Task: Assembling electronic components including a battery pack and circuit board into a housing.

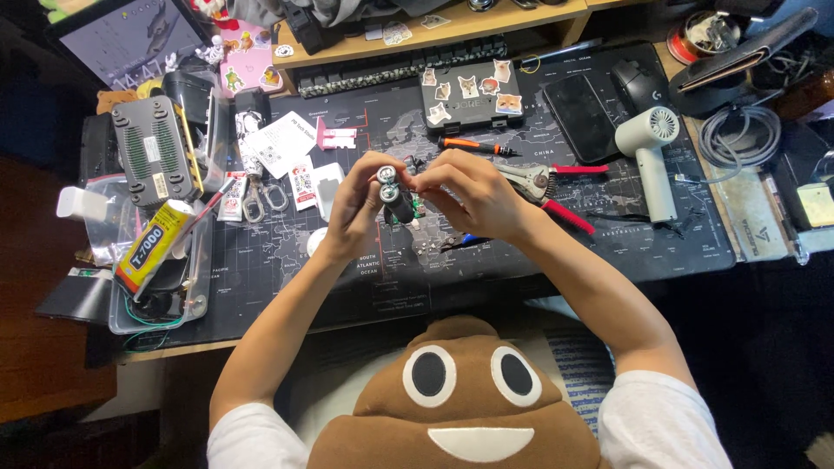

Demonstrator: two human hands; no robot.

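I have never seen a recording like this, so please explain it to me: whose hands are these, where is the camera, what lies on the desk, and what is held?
There is no machine here. One camera, worn on a person's head, looks down at that person's own two bare hands. The left hand and the right hand together hold a small pack of cylindrical battery cells with a small green circuit board under it, above a dark desk mat printed with a world map. On the mat lie an orange-handled screwdriver, red-handled pliers, a black phone and a white handheld blower. At the left lies a tube of glue. A brown plush cushion sits on the lap.
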